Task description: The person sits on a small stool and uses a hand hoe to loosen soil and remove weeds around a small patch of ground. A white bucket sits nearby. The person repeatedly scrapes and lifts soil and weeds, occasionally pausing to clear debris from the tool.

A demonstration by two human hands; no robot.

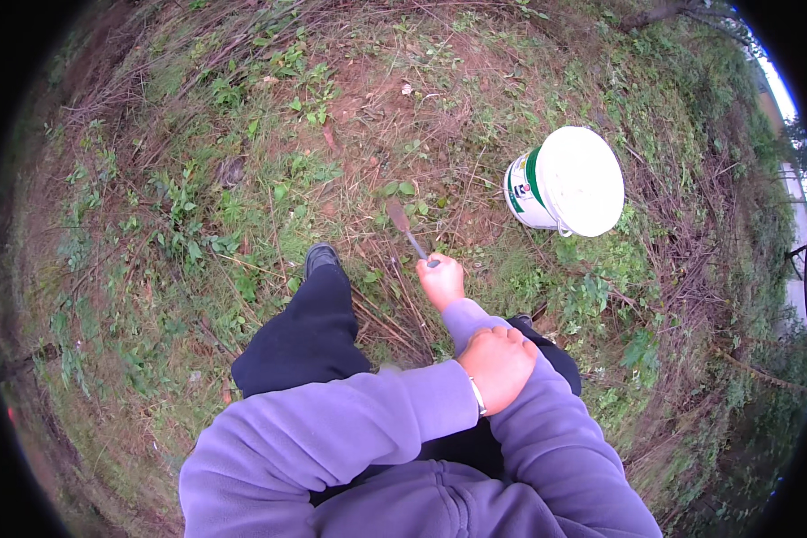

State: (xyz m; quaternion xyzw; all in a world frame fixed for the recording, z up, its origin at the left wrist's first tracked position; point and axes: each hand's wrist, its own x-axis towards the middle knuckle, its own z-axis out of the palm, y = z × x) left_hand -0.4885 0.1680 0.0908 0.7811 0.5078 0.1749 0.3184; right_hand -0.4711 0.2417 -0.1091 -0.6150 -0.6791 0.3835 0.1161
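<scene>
In my right hand (pixel 444 279) is a small hand trowel (pixel 411 239) with a narrow, rusty blade and a grey shank. The blade points away from me, its tip low over or touching the grass and weeds; which of these I cannot tell. Most of the trowel's handle is hidden in my fist. My left hand (pixel 501 366), with a bracelet (pixel 477 397) at its wrist, crosses over and grips the purple sleeve (pixel 469 319) on my right forearm. Its fingertips are partly out of sight around the arm.
A white plastic bucket (pixel 582 181) with a white lid and a green printed label stands ahead to the right. Leafy weeds (pixel 181 202) grow at the left. Dry brush (pixel 699 249) lies along the right. My shoe (pixel 321 255) rests on the grass.
</scene>
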